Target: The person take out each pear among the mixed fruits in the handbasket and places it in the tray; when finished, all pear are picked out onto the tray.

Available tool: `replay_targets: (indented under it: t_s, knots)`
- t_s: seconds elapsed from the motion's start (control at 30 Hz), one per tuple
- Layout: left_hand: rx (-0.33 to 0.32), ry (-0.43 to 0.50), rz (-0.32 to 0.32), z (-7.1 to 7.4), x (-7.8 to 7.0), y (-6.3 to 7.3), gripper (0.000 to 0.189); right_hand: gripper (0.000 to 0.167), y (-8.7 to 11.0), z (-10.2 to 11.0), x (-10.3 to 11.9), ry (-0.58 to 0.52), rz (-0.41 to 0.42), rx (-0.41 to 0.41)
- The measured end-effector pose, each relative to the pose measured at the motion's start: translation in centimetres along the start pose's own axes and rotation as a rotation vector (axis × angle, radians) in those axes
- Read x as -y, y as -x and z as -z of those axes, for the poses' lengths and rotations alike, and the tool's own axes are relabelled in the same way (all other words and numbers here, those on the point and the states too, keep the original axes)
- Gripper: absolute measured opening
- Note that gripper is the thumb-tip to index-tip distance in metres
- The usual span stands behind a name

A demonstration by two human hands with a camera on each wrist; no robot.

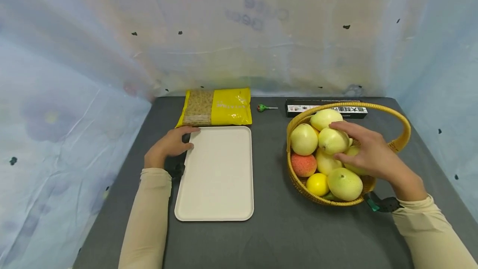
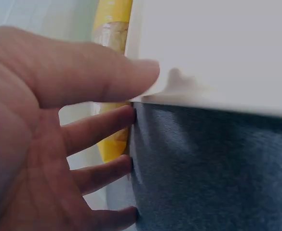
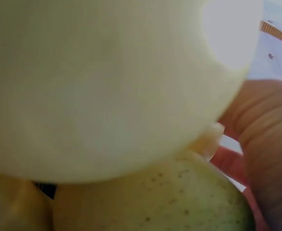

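Observation:
My right hand (image 1: 369, 152) reaches into a woven basket (image 1: 405, 134) of fruit and grips a pale green pear (image 1: 333, 140) on top of the pile, thumb on the near side and fingers on the far side. That pear fills much of the right wrist view, above a speckled fruit (image 3: 155, 197). Around it lie other pale green pears (image 1: 345, 184), a reddish peach-like fruit (image 1: 303, 165) and a yellow lemon-like fruit (image 1: 317, 184). My left hand (image 1: 169, 146) touches the upper left edge of a white tray (image 1: 218, 177), its fingers spread and thumb over the rim.
Behind the tray lies a yellow bag (image 1: 231, 107) of pasta. A wrapped lollipop (image 1: 261, 107) and a long black box (image 1: 296, 109) lie at the back of the dark table (image 1: 269, 227). Pale plastic sheeting (image 1: 261, 53) hangs around it.

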State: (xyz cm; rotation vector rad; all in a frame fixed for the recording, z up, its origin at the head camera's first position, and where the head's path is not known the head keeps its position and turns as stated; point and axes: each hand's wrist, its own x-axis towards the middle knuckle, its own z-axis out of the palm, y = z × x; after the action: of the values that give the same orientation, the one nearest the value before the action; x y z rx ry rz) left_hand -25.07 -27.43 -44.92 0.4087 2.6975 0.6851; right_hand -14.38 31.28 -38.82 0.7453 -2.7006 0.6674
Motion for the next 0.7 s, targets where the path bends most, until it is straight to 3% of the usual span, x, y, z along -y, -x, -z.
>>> replay_targets:
  t_s: [0.23, 0.37, 0.5, 0.7]
  knots:
    - [-0.011, 0.006, 0.011, -0.1, 0.2, 0.2, 0.069, 0.088, 0.7, 1.0, 1.6, -0.147, -0.102, -0.031]
    - [-0.008, 0.016, 0.043, -0.1, 0.4, 0.4, 0.072, 0.090, 1.1, 2.3, 2.9, -0.246, -0.020, -0.036]
    - [-0.002, 0.015, 0.060, 0.1, 0.6, 0.6, 0.073, 0.093, 1.2, 3.5, 4.2, -0.389, 0.060, 0.013]
    - [0.009, 0.018, 0.054, 0.3, 0.9, 0.7, 0.073, 0.088, -0.2, 3.0, 6.4, -0.658, 0.197, 0.005]
